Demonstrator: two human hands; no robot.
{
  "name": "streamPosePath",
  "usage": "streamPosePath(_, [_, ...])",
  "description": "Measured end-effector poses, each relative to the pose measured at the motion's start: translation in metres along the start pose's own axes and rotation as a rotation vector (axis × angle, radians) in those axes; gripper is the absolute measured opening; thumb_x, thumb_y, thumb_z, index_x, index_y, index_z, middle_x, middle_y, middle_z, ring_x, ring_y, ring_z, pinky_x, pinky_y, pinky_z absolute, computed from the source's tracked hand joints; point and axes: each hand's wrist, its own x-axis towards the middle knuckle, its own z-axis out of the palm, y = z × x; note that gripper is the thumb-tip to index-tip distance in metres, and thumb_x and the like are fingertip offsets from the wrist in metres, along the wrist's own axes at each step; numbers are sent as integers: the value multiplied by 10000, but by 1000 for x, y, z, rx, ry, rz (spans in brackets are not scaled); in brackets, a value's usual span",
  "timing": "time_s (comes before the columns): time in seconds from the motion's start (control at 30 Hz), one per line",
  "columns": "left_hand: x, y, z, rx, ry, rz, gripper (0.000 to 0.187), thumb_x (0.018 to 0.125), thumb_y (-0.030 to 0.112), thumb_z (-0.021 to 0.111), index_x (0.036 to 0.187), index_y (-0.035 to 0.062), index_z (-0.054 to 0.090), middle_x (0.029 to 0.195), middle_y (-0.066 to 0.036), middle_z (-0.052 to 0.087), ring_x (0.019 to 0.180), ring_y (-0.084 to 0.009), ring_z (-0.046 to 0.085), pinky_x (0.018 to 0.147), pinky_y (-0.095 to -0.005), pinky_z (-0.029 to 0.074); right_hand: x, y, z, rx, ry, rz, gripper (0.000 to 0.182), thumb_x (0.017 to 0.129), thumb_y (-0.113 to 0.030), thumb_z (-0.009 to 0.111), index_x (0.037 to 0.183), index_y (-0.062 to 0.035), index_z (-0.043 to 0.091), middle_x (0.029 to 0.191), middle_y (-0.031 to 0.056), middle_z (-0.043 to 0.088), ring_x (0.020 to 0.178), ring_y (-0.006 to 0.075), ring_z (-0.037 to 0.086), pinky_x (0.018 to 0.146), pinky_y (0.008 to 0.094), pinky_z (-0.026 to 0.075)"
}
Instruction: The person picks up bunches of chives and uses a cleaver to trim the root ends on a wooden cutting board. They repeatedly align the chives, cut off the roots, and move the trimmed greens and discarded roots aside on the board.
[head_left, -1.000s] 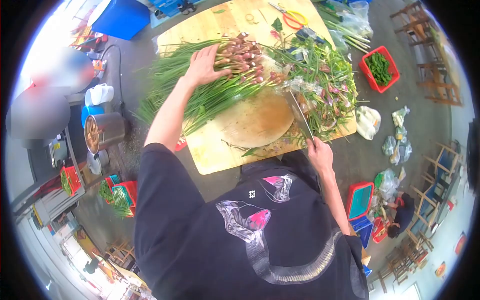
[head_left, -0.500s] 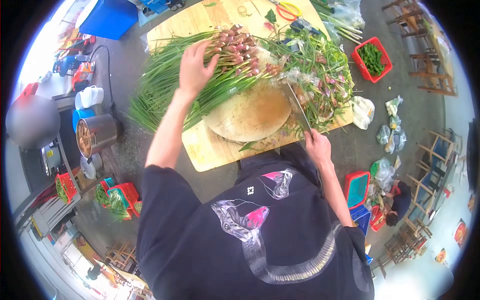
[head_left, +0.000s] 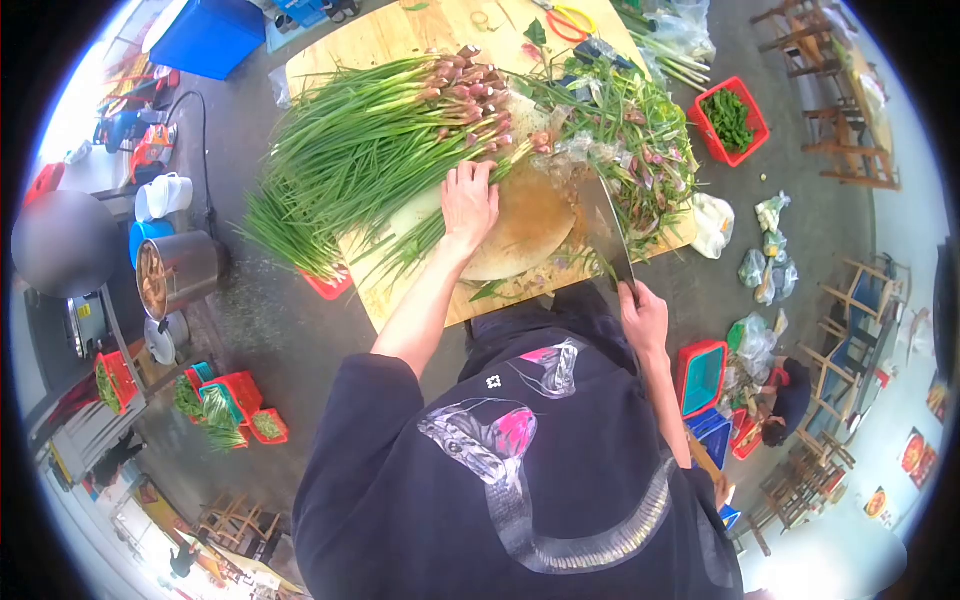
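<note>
In the head view my left hand [head_left: 470, 208] is closed over a small bunch of green onions [head_left: 425, 240] on a round chopping board [head_left: 530, 240]. The bulb ends of that bunch stick out to the right of my fingers. A big heap of green onions [head_left: 380, 130], with reddish bulbs facing right, lies just beyond that hand. Gripping the handle of a cleaver [head_left: 608, 232], my right hand [head_left: 645, 315] is at the near right of the board. Its broad blade points away from me, beside a pile of trimmings [head_left: 640, 160].
Scissors with orange and yellow handles [head_left: 568, 22] lie on the far part of the wooden table [head_left: 440, 320]. A red basket of greens [head_left: 730, 120] and plastic bags [head_left: 770, 265] are on the floor at right. A large metal pot [head_left: 185, 270] stands at left. Another person [head_left: 785, 400] crouches at lower right.
My left hand has come from the heap down towards me and right, onto the board, drawing a small bunch of green onions with it. The cleaver has turned to show more of its blade.
</note>
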Motion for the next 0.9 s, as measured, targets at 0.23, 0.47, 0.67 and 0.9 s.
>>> streamPosePath(0.23, [-33, -6, -12, -109, 78, -37, 432, 874, 95, 715, 1299, 113, 639, 1135, -168, 708, 1102, -374, 665, 986, -514, 509, 8, 32, -10, 49, 20, -155, 226, 1042, -241, 685, 1040, -29, 761, 779, 233, 698, 701, 429, 693, 622, 457, 503])
streamPosePath(0.47, [-52, -23, -42, -4, -63, 15, 415, 892, 133, 740, 1292, 66, 648, 1184, -185, 710, 1119, -400, 667, 1011, -495, 528, 33, 36, -27, -25, -31, -260, 212, 1034, -230, 696, 1049, -26, 756, 792, 244, 701, 737, 447, 700, 642, 489, 516])
streamPosePath(0.67, [6, -11, -42, -36, 105, 41, 440, 888, 176, 797, 1295, 70, 669, 1229, -171, 698, 1153, -382, 654, 1027, -480, 525, 39, 52, -25, 47, -90, -240, 201, 1033, -222, 699, 1063, -32, 757, 801, 246, 709, 765, 445, 713, 655, 494, 527])
streamPosePath(0.9, [33, -24, -26, 259, 59, 49, 363, 842, 124, 782, 1189, 127, 675, 1130, -121, 679, 1128, -327, 637, 968, -491, 506, 19, 50, -34, 24, -97, -197, 198, 1035, -224, 698, 1072, -41, 763, 822, 236, 722, 771, 443, 717, 666, 491, 535])
